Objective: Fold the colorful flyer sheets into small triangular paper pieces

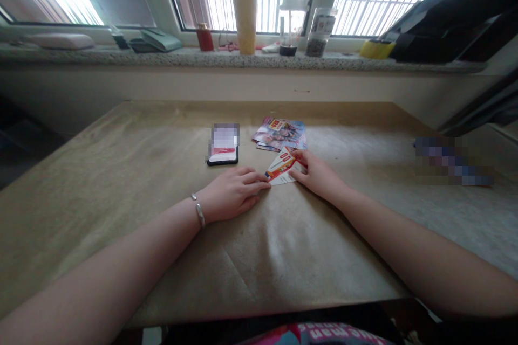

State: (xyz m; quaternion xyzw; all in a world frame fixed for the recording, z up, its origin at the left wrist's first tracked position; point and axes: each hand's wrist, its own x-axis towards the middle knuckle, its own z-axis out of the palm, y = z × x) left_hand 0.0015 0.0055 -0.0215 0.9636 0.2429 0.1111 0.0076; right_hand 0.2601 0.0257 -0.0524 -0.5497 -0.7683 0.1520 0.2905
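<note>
Between my hands on the table lies a small printed leaflet (279, 166), white with red, orange and yellow bands. One layer of it sits at an angle over another white sheet edge. My right hand (313, 171) pinches its right side between thumb and fingers. My left hand (234, 190), with a silver open bangle at the wrist, rests flat, its fingertips touching the leaflet's lower left corner. Just beyond is a small pile of colourful printed flyers (285, 133). A phone (223, 145) with a lit, blurred screen lies past my left hand.
A tan cover (162, 215) spreads over the table. At the far right lies a blurred bluish item (453, 161). Along the granite windowsill (154, 59) stand a tall yellowish cup (245, 11), a red container (205, 39), a clear jar (319, 35) and a black bag (449, 24).
</note>
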